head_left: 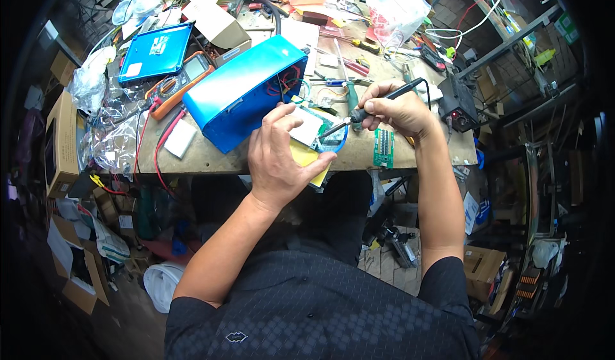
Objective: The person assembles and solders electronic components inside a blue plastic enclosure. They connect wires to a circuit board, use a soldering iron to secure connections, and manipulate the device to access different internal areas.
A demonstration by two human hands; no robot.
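Your right grip (pixel 398 111) holds the soldering iron (pixel 362 114), probably light and rigid and safest by its dark handle (pixel 406 90), while your left grip (pixel 278 150) stands wide beside the circuit board (pixel 332 142) on its right, likely fragile, best taken by the edges.

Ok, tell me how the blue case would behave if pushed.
The blue case is probably stiff, given its flat walls and crisp edges. Its glossy surface suggests it could feel slippery to grip. The thin wires bunched at its open end look floppy and might snag.
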